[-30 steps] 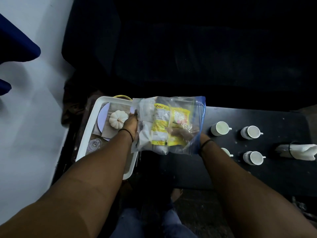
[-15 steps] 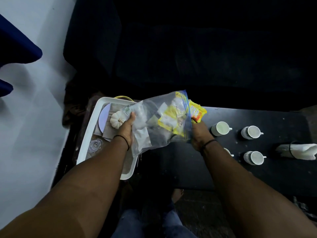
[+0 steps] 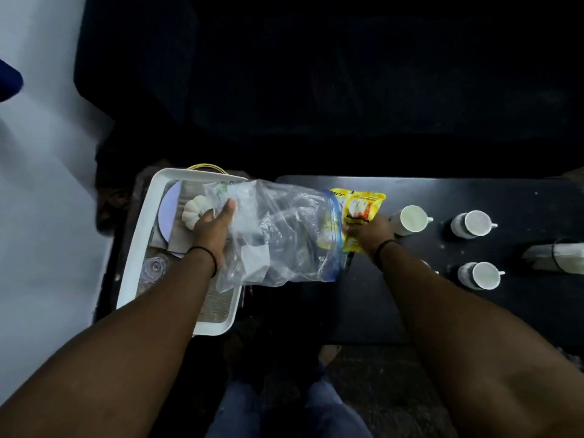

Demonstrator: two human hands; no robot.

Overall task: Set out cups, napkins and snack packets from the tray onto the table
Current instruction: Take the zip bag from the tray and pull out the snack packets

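Observation:
My left hand (image 3: 212, 227) grips the closed end of a clear zip bag (image 3: 278, 235), held level between the white tray (image 3: 143, 222) and the black table (image 3: 474, 197). My right hand (image 3: 368, 232) is shut on yellow snack packets (image 3: 363, 208) that stick out of the bag's blue-edged mouth. A few pale packets remain inside the bag. Three white cups (image 3: 410, 219) (image 3: 472, 223) (image 3: 480, 275) stand on the table to the right, with a fourth partly hidden behind my right forearm. Rolled white napkins (image 3: 556, 256) lie at the far right.
The tray holds a small white pumpkin ornament (image 3: 193, 210), a pale round plate (image 3: 169, 213), a clear glass (image 3: 155, 267) and a woven mat. A dark sofa fills the background. My legs show below, between tray and table. A pale wall lies on the left.
The bag has been turned from upright to level, its mouth toward the table. My right hand moved right and drew the yellow packets out through the opening.

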